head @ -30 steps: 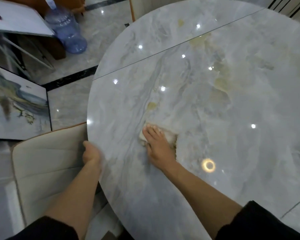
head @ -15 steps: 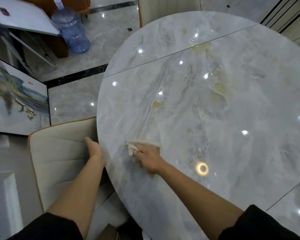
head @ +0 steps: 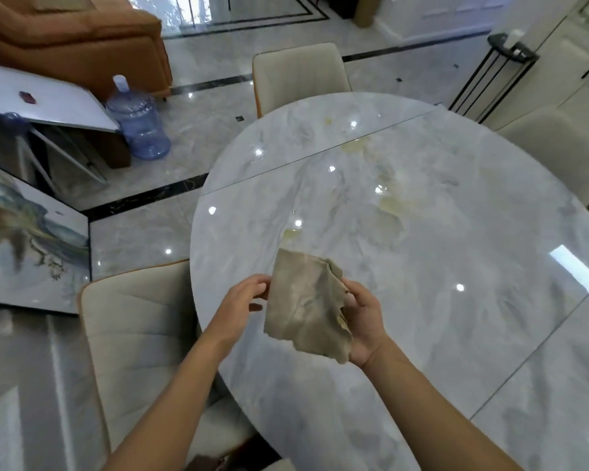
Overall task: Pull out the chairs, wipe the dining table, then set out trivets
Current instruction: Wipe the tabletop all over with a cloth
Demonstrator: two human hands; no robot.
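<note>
The marble tabletop [head: 422,300] carries yellowish smears [head: 390,205] out past its middle, ahead and to the right of both hands. The tan cloth [head: 303,307] is lifted off the surface above the near rim, spread between the hands, its long side running away from the person. The right hand [head: 364,321] cups its right edge, fingers curled on it; the left hand [head: 244,297] pinches the left edge. By my reckoning the right hand is nearer the smears.

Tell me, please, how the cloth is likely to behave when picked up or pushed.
Probably floppy: the cloth creases and sags between the left hand and right hand. Likely light, since it looks thin and is held only by its edges. On the glossy table it should slide easily when pushed, though it may bunch.
</note>
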